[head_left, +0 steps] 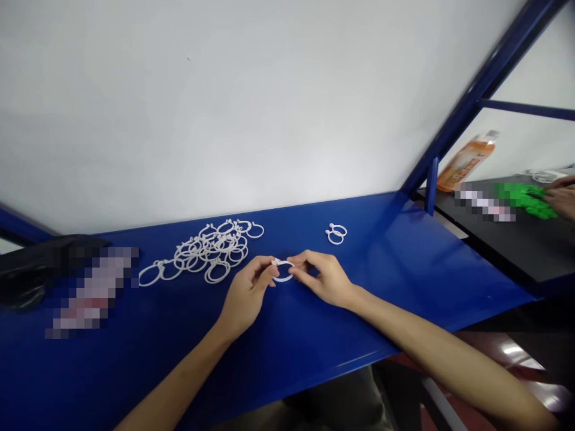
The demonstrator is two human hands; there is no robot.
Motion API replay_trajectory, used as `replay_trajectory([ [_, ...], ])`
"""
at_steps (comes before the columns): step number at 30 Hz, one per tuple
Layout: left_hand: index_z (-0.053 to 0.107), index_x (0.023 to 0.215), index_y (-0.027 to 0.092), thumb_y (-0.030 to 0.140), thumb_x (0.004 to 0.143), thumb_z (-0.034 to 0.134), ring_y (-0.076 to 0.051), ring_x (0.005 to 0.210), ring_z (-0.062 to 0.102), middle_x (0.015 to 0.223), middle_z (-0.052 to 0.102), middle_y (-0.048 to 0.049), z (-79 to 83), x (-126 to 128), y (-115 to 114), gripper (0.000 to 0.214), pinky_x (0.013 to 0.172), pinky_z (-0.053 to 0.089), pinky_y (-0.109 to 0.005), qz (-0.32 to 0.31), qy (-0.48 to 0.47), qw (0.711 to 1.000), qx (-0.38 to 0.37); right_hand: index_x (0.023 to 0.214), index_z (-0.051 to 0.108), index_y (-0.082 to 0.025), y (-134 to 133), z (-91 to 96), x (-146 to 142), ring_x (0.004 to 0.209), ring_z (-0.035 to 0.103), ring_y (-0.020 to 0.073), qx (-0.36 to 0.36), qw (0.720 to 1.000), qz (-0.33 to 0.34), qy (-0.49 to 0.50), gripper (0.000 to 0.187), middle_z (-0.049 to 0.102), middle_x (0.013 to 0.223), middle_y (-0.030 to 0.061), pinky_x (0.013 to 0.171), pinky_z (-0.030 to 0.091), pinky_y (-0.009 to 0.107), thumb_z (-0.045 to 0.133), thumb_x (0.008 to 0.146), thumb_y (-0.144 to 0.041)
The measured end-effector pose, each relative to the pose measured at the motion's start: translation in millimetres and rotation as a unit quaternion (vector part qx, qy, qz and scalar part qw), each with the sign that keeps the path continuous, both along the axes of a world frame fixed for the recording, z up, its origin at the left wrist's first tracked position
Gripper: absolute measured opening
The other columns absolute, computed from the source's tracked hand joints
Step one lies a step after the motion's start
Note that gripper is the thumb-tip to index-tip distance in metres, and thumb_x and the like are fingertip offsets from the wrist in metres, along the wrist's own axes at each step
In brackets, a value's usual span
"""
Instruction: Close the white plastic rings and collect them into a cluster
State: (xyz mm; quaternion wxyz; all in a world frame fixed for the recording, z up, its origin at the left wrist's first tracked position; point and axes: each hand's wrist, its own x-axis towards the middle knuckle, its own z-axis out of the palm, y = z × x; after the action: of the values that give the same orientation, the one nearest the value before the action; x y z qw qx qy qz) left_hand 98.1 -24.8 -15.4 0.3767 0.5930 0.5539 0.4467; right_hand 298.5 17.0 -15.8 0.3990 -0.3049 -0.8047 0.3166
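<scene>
Between my two hands is a white plastic ring (284, 278) with a small knob or clasp on its left side. My left hand (246, 293) pinches the ring at that clasp, partly hiding it. On the opposite side, the thumb and fingers of my right hand (324, 276) are closed on the rim. To the left of my hands a loose pile of similar white rings (218, 244) lies on the blue table (296, 353). Two more white rings (336, 234) lie together beyond my right hand.
A black plastic bag (27, 269) and a blurred-out packet (96, 287) lie at the left. A blue metal frame (449, 126) rises at the right. Past it, a black table (503, 251) holds an orange bottle (467, 160), green pieces (532, 200) and another person's hand (563, 197).
</scene>
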Motion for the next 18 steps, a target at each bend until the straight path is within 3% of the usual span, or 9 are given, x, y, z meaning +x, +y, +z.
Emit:
replay_trajectory([
  [6,0.075,0.089,0.024,0.046,0.091,0.058,-0.017,0.075,0.068,0.093,0.075,-0.0037,-2.1,1,-4,0.028,0.074,0.054,-0.032,0.053,0.07,0.995,0.056,0.09,0.063,-0.019,-4,-1.1,-2,0.071,0.064,0.0142,0.022,1.0,0.008,-0.014,0.018,0.069,0.082,0.0034,0.065,0.052,0.026,0.056,0.099,-0.032],
  [10,0.076,0.087,0.025,0.04,0.092,0.056,-0.018,0.078,0.07,0.09,0.075,-0.0025,-2.9,4,-7,0.025,0.078,0.055,-0.032,0.063,0.098,0.988,0.098,0.091,0.061,-0.019,-8,-2.4,1,0.074,0.062,0.0141,0.059,0.997,0.038,-0.027,0.016,0.065,0.083,0.0034,0.069,0.051,0.026,0.052,0.101,-0.028],
  [15,0.076,0.092,0.025,0.031,0.095,0.052,-0.016,0.078,0.069,0.089,0.075,-0.0024,-8.3,5,-7,0.025,0.076,0.056,-0.03,0.052,0.143,0.978,0.143,0.1,0.062,-0.019,-13,-0.7,0,0.078,0.063,0.0154,0.088,0.99,0.077,-0.074,0.018,0.065,0.088,0.0056,0.072,0.052,0.027,0.046,0.103,-0.025],
  [18,0.074,0.101,0.024,0.031,0.097,0.049,-0.019,0.085,0.068,0.094,0.076,-0.0038,-11.4,0,2,0.026,0.08,0.056,-0.033,0.026,0.195,0.965,0.172,0.105,0.063,-0.019,-6,-0.1,-1,0.08,0.065,0.0163,0.111,0.987,0.049,-0.104,0.019,0.067,0.091,0.0063,0.073,0.053,0.028,0.045,0.104,-0.027],
])
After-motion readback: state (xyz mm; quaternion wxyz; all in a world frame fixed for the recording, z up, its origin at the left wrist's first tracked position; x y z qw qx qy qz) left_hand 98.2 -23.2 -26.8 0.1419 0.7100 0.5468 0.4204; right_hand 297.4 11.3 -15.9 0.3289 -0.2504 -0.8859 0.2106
